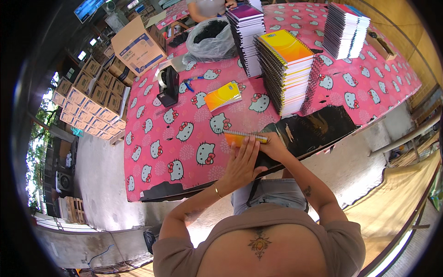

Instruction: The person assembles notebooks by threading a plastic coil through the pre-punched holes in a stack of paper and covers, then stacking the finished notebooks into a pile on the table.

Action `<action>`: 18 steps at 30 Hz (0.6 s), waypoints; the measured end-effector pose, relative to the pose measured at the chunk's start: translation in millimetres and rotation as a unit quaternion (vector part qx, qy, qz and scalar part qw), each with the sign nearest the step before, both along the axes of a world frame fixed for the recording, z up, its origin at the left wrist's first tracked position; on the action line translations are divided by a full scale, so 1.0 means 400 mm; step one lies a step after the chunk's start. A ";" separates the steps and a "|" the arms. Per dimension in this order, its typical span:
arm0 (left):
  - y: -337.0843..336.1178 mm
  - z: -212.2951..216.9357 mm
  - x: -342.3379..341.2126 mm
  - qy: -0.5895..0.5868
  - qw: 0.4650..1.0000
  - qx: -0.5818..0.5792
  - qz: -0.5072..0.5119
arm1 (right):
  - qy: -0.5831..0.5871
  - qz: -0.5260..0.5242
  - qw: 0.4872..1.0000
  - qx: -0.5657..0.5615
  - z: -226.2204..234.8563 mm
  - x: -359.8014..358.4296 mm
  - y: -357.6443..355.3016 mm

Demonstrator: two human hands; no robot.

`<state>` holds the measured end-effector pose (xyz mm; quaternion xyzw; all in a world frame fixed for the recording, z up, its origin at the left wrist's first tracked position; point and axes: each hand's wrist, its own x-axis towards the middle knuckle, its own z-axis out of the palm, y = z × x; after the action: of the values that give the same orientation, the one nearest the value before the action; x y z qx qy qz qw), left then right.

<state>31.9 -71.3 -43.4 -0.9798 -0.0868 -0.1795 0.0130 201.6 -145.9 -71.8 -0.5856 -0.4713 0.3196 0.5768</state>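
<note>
A small orange and yellow spiral notebook [234, 137] stands tilted at the table's near edge, its coil along the top. My right hand [275, 147] is closed around its right end. Against the cover, my left hand [242, 161] lies with straight fingers, its thumb held apart. A second yellow-orange spiral notebook [223, 96] rests flat just beyond. To the right rises a tall stack of spiral notebooks [288, 69] with a yellow-orange cover on top. Black coils stick out from the stack's sides.
Left of the notebooks are a black tape dispenser [169, 86] and blue-handled pliers [189, 84]. A plastic bag of black coils [211, 41], a purple-topped notebook stack [247, 37] and other stacks [345, 32] stand farther back. Cartons [94, 99] are piled left. Another person [207, 9] sits opposite.
</note>
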 end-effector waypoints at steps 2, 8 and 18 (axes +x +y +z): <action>0.001 0.029 0.013 -0.002 1.000 -0.007 0.007 | -0.017 0.003 0.999 -0.040 0.011 -0.002 -0.004; -0.027 0.033 -0.009 -0.052 0.998 -0.046 -0.012 | 0.000 0.002 1.000 -0.008 0.019 -0.006 -0.003; 0.077 0.108 0.063 -0.146 0.982 -0.116 -0.039 | -0.025 -0.020 0.999 0.035 0.077 0.063 -0.080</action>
<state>57.2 -40.7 -0.3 -0.9405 -0.0702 -0.3098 -0.1207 226.7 -178.0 -41.1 -0.5820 -0.4848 0.2769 0.5912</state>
